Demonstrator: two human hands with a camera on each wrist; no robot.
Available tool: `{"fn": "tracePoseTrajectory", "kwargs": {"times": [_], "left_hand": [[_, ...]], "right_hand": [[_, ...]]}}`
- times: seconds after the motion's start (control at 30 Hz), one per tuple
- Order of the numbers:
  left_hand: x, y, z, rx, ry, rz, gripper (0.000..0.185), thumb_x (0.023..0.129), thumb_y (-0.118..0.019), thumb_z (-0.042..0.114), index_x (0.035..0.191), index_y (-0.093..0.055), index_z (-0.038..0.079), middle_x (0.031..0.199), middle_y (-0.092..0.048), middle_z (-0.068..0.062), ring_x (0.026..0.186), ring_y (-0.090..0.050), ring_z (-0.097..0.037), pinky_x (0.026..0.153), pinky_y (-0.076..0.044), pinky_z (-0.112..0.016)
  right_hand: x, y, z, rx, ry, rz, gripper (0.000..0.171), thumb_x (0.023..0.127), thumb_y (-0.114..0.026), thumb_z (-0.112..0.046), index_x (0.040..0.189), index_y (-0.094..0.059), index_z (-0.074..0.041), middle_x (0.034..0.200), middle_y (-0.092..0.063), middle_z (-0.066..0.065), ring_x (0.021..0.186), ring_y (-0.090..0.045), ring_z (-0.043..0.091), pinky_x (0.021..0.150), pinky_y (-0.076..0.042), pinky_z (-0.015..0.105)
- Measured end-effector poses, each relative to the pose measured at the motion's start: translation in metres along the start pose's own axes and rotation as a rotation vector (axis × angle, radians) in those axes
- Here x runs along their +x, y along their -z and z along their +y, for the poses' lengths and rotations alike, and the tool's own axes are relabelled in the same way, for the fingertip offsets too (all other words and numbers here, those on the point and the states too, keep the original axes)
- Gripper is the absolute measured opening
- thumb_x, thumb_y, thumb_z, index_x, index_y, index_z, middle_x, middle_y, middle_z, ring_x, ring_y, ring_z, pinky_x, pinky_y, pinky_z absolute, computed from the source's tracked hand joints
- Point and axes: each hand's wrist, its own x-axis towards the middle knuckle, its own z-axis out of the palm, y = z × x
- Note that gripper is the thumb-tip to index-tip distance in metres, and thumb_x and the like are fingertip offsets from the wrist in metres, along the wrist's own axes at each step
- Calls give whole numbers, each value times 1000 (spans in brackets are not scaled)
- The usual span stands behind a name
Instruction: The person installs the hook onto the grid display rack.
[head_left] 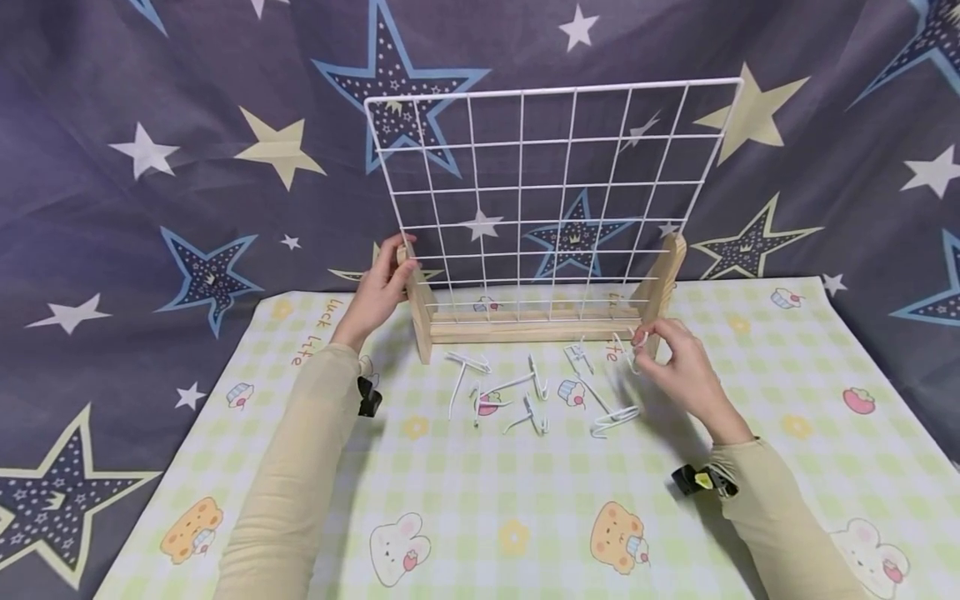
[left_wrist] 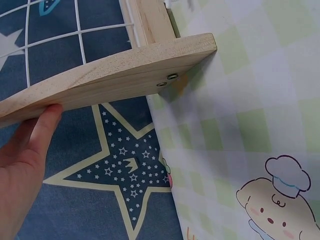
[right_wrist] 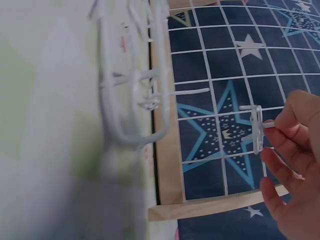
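A white wire grid panel [head_left: 519, 185] stands tilted between two wooden side pieces, joined by a wooden base bar [head_left: 525, 332]. My left hand [head_left: 377, 293] grips the top of the left wooden side piece [left_wrist: 115, 75], thumb in front. Between the thumb and fingers of my right hand [head_left: 681, 371] is a small white wire hook [right_wrist: 257, 130], pinched by its stem in front of the lower right of the grid. The right wooden side piece [head_left: 663, 271] is just behind that hand.
Several loose white hooks lie on the checked tablecloth [head_left: 465, 492] before the stand, among them a T-shaped hook [head_left: 467, 363] at left and a long hook [head_left: 617, 417] at right. A dark star-print curtain [head_left: 247, 67] hangs behind.
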Motion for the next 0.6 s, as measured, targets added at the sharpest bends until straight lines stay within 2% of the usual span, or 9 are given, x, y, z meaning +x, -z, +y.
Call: {"fn": "tracePoseTrajectory", "kwargs": {"times": [0.33,0.6], "left_hand": [[1,-2,-1,27,-25,7,40,104,-44,15,143,-36,7,124,-54,-31,110,-56,-41,82,-55,-50],[11,-3,-31,39,-34,40,42,104,-44,26,144,-37,15,125,-55,-27,109,-58,-35,80,-57,-46]], "right_hand": [[0,4,-15,45,-70,46,19,73,-63,16,83,-63,0,85,-69,13,82,-59,15,80,-45,12],[4,2,-24,102,-65,87,19,74,-63,21,84,-63,5,89,-70,16,80,-59,-3,78,-49,10]]}}
